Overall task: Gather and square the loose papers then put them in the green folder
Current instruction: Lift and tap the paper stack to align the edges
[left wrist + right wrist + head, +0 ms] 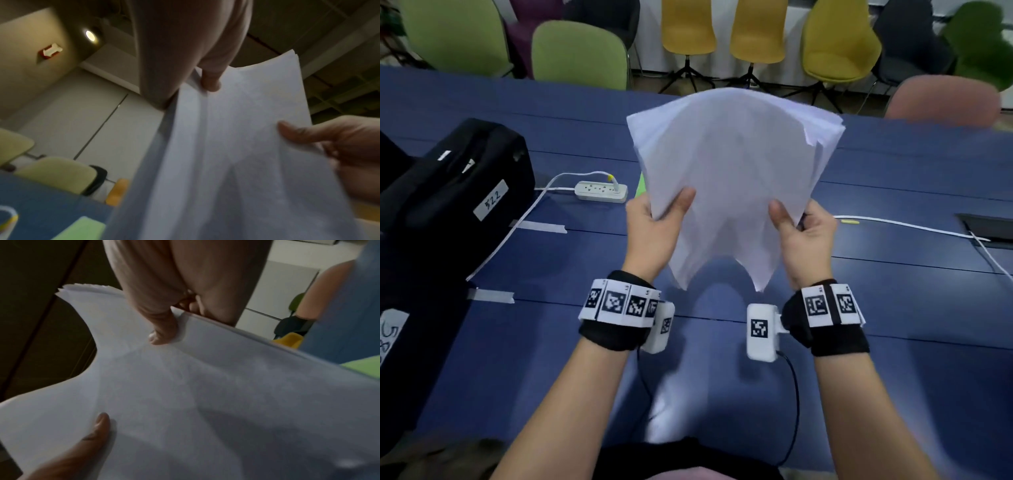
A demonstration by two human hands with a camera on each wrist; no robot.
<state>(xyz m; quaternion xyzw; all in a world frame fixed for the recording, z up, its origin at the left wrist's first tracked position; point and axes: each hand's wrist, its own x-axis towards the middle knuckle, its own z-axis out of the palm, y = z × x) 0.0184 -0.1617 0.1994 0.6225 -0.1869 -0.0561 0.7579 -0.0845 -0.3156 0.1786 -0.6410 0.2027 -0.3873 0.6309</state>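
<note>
A stack of white papers (729, 178) is held up in the air above the blue table (893, 308), bowed, with its sheets fanned unevenly at the top right corner. My left hand (654, 219) grips the stack's left edge, thumb on the front. At the right edge my right hand (801, 233) grips it the same way. The papers (236, 146) fill the left wrist view and the papers (185, 394) fill the right wrist view. Only slivers of the green folder (642, 183) show behind the stack; the green folder (82, 229) and the green folder (363, 368) lie on the table.
A black bag (455, 192) with white labels sits at the left. A white power strip (601, 191) and its cable lie behind my left hand. A white cable (911, 226) runs across the right side. Coloured chairs (688, 31) line the far edge.
</note>
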